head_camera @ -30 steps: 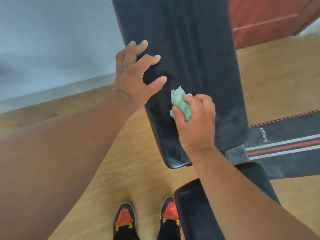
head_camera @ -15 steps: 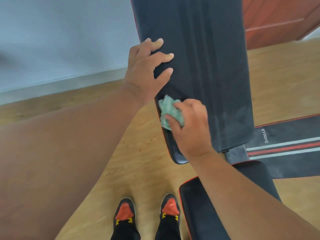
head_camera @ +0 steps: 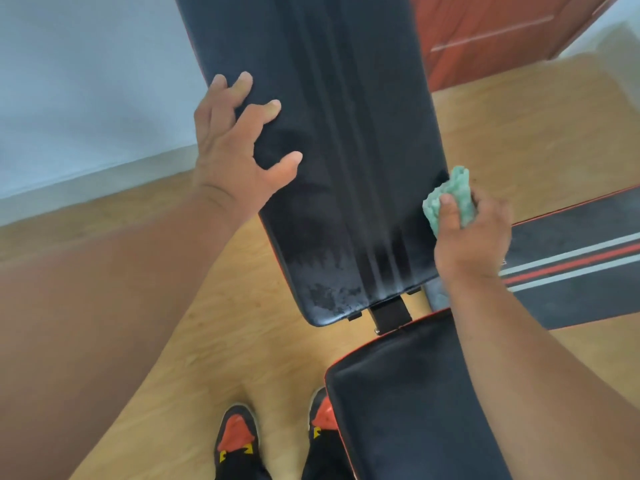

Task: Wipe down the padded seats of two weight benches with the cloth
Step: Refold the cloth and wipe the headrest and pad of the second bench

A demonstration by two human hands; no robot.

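Observation:
A long black padded back pad (head_camera: 329, 140) of a weight bench runs up the middle of the view, dusty grey near its lower end. Below it lies the black seat pad (head_camera: 398, 403) with a red edge. My left hand (head_camera: 235, 150) rests on the back pad's left side with fingers spread. My right hand (head_camera: 471, 237) grips a crumpled green cloth (head_camera: 450, 199) against the pad's right edge. A second black bench pad (head_camera: 581, 271) with red and white stripes lies at the right.
Wooden floor (head_camera: 207, 341) surrounds the benches. A pale wall (head_camera: 86, 81) with a skirting board stands at the left. A red-brown door (head_camera: 502, 36) is at the top right. My black and red shoes (head_camera: 239, 441) stand just left of the seat pad.
My right hand has swept the cloth from the back pad's left edge across to its right edge. My left hand has stayed on the pad's left side, fingers spread wider.

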